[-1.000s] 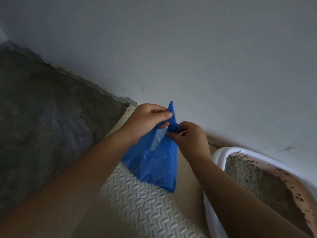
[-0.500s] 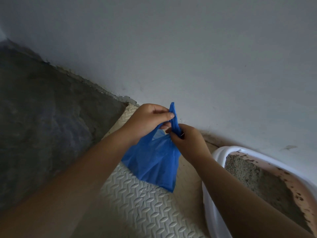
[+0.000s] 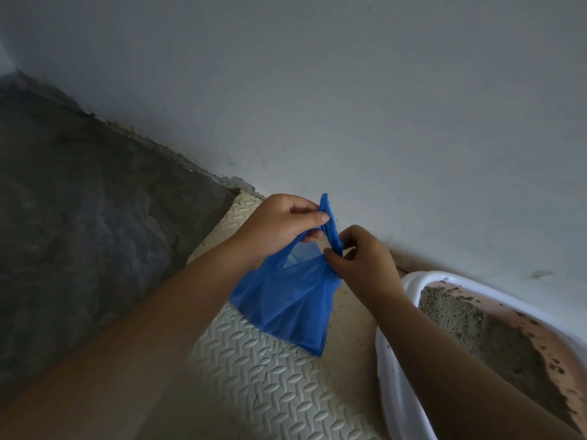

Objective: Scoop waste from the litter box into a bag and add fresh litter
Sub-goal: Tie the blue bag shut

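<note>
At frame centre, a left hand (image 3: 279, 228) and right hand (image 3: 362, 258) each pinch the handles of a blue plastic bag (image 3: 286, 303), fingers clamped on the thin film. The litter box (image 3: 394, 369) sits lower right. Pulling hard could tear the handles, or the bag may stay closed.

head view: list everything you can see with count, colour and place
blue thin plastic bag: one, blue, held above the mat, centre
white plastic litter box: one, white rim, pinkish inside, lower right by the wall
grainy litter: one heap, grey-brown, inside the litter box
embossed foam mat: one, cream, on the floor under the bag
rough concrete floor: one, dark grey, left
painted wall: one, pale grey, top
left hand: one, fingers pinch a bag handle
right hand: one, fingers pinch the bag's top
</note>
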`<state>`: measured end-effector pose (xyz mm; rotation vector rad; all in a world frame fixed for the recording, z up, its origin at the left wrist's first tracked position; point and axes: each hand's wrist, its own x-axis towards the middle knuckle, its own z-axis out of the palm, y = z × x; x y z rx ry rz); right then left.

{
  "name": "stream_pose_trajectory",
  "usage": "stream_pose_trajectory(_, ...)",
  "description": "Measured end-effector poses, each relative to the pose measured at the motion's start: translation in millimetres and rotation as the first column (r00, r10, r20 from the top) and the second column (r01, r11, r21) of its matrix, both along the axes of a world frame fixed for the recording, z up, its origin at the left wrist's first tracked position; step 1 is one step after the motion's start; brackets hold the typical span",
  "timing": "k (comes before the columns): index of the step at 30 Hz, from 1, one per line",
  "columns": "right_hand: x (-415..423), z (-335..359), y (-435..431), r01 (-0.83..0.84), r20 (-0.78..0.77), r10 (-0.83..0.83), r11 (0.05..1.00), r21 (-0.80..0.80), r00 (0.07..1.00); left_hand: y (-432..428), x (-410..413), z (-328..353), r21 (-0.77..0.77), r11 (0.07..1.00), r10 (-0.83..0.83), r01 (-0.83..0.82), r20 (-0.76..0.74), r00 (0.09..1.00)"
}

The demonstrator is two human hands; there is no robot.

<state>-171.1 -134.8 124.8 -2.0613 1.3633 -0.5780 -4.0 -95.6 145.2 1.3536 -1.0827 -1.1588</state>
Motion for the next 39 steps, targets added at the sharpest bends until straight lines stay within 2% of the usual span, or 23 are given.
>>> stream_pose_trajectory(9,5,-4,5,-0.14,-0.048,0.139,0.99,-0.008,0.989,2,-3,3,0.002,1.0,-0.02,0.02,0.02,1.0)
stream_pose_trajectory(14,7,1,5,-0.111,0.053,0.107,0.989,0.093,0.993,2,-2,4,0.002,1.0,-0.015,0.015,0.038,0.999)
stream_pose_trajectory(21,4,9,8,-0.093,0.063,0.081,0.974,0.207,0.995,2,-3,5,0.007,1.0,-0.031,0.031,0.053,0.998)
stream_pose_trajectory(30,6,9,7,-0.109,0.02,0.108,0.959,0.261,0.994,3,-4,5,0.012,1.0,-0.029,0.029,0.053,0.998)
stream_pose_trajectory(34,5,8,5,-0.123,0.066,0.108,0.949,0.289,0.992,3,-4,5,0.0,1.0,-0.031,0.031,0.087,0.996)
stream_pose_trajectory(39,-10,17,-2,-0.193,-0.035,0.206,0.954,0.231,0.978,2,-3,5,-0.019,1.0,0.011,-0.011,0.042,0.999)
